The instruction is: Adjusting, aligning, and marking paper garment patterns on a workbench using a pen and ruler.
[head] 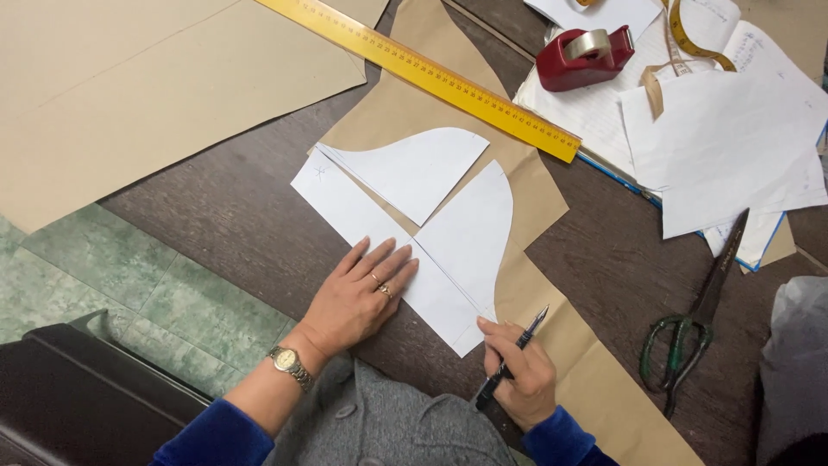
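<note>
Left hand (358, 298) lies flat, fingers spread, pressing down the near part of the white paper pieces (431, 224). Right hand (517, 371) is closed around a dark pen (513, 358), tip at the near corner of the white paper.

White pieces are already cut to curved shapes and lie on a brown paper strip (552, 336) on the dark tabletop (224, 216). No pen line shows on the brown strip, as far as I can tell; tracing looks barely begun.

The near tabletop edge runs just left of the left wrist, floor below. Scissors (694, 319) lie to the right, well apart. Farther off: yellow ruler (431, 73), red tape dispenser (582, 56), loose white sheets (733, 147).
</note>
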